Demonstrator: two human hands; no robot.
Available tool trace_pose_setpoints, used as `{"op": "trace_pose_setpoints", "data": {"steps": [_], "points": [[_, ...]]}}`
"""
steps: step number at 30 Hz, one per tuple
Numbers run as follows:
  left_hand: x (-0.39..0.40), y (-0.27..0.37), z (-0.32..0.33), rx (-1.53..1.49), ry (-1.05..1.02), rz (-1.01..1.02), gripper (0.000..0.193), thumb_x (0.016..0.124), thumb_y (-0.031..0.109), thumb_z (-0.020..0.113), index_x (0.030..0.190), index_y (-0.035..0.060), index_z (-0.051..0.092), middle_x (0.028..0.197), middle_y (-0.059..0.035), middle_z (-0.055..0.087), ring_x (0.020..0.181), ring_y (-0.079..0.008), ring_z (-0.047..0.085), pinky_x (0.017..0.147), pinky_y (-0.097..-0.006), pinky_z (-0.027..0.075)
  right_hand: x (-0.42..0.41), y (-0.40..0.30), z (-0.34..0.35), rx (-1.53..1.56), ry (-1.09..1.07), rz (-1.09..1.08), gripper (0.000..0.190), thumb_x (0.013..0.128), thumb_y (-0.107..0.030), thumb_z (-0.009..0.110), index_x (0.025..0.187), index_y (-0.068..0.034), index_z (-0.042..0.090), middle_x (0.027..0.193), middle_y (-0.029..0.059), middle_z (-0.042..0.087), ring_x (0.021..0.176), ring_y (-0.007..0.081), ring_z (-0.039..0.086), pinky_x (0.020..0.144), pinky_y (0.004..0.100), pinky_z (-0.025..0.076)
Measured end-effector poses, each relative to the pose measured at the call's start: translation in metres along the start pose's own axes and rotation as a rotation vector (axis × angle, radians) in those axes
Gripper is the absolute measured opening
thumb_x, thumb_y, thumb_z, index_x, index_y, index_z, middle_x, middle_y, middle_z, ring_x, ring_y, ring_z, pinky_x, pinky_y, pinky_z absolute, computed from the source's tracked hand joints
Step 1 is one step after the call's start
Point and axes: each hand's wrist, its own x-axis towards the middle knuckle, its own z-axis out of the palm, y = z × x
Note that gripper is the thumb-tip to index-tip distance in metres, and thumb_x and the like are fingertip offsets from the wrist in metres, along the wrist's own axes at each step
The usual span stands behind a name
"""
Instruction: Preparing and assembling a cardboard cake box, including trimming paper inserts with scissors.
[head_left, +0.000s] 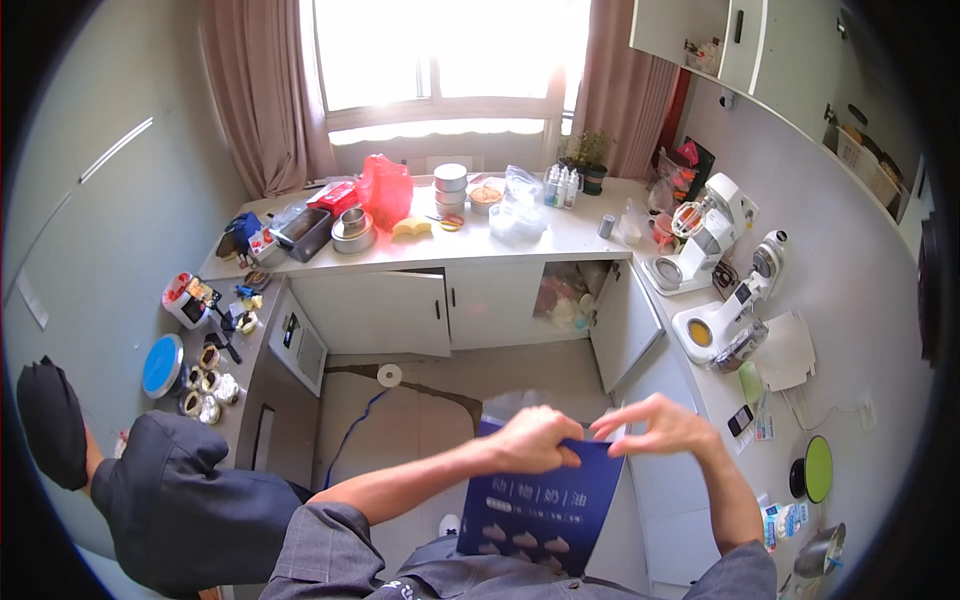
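In front of my body hangs a dark blue printed bag (536, 517), with writing and pale piped-cream pictures on its face. My left hand (536, 439) is closed in a fist on its upper edge. At the upper right corner my right hand (664, 427) has its thumb and forefinger at the edge, seemingly in a pinch. A small whitish piece shows between those fingers. Something translucent (514, 403) sticks up behind my left hand. The bag's lower end meets my grey shirt.
A co-worker (187, 502) in dark clothes bends over the left counter, near several cream-topped cups (206, 382). Two stand mixers (705, 232) are on the right counter. A cabinet door (626, 330) stands open ahead. A ribbon roll (389, 375) lies on the floor.
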Motion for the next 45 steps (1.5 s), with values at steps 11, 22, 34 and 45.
{"op": "trace_pose_setpoints", "data": {"steps": [11,22,34,45], "points": [[-0.005,-0.033,0.043,-0.498,0.414,0.012,0.028,0.092,0.023,0.076,0.107,0.0001,0.076,0.118,-0.0171,0.073,0.134,-0.0285,0.056,0.125,-0.0438,0.025,0.017,-0.006,0.063,0.127,0.281,0.235,0.029,0.085,-0.029,0.077,0.088,0.0,0.076,0.071,0.0125,0.07,0.061,0.0158,0.06,0.061,0.0335,0.049],[-0.007,-0.044,0.087,-0.845,0.593,-0.342,0.025,0.1,0.018,0.069,0.09,-0.0041,0.074,0.073,-0.0004,0.066,0.063,-0.005,0.055,0.058,-0.0207,0.04,-0.066,0.087,0.071,-0.002,0.503,0.452,0.02,0.092,-0.013,0.061,0.096,-0.002,0.077,0.084,0.0201,0.074,0.082,0.0317,0.072,0.077,0.0413,0.055],[0.013,-0.019,0.076,-0.495,0.031,-0.199,0.032,0.083,0.017,0.085,0.106,-0.0041,0.077,0.107,-0.0081,0.069,0.101,-0.018,0.067,0.081,-0.0314,0.054,-0.121,0.096,0.093,0.372,0.275,0.597,0.017,0.096,-0.014,0.064,0.102,-0.002,0.075,0.091,0.0077,0.076,0.082,0.0138,0.067,0.075,0.0319,0.052],[0.016,-0.022,0.064,-0.183,-0.076,-0.231,0.023,0.079,0.018,0.08,0.084,-0.0045,0.078,0.095,-0.0233,0.074,0.108,-0.0322,0.069,0.089,-0.0436,0.053,-0.113,0.053,0.105,-0.523,0.159,0.457,0.019,0.088,-0.022,0.072,0.087,-0.003,0.074,0.079,0.0089,0.074,0.079,0.032,0.072,0.07,0.0432,0.055]]}}
